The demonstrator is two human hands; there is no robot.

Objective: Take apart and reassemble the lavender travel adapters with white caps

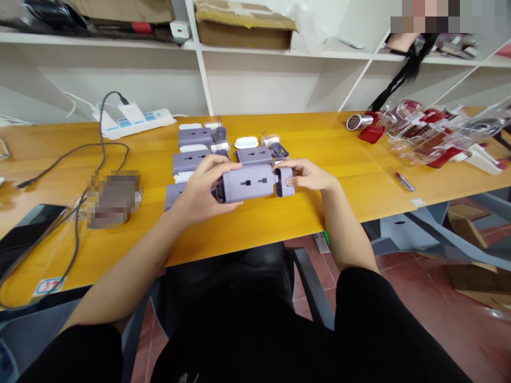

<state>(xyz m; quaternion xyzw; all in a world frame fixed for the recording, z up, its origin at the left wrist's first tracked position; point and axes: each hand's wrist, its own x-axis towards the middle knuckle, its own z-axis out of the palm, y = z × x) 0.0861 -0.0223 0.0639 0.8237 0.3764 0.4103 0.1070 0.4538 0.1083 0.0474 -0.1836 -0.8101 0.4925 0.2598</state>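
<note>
My left hand (196, 192) is wrapped round the left end of a purple plastic housing (252, 183) with two small dark cutouts in its face. The housing is held level above the table's front part. In my right hand (310, 174) a short purple end cap (285, 187) is pinched between thumb and fingers. The cap stands right beside the housing's right end; whether they touch is hard to tell. Behind my hands lie more purple housings (195, 137), white oval pieces (246, 142) and small dark purple frames (279, 150).
At the left are a power strip (139, 126), a loose black cable (104, 154) and a black phone (34, 226). Red and clear plastic parts (425, 127) crowd the right side, near a small screwdriver (404, 182). A shelf with a cardboard box (243, 33) runs along the back.
</note>
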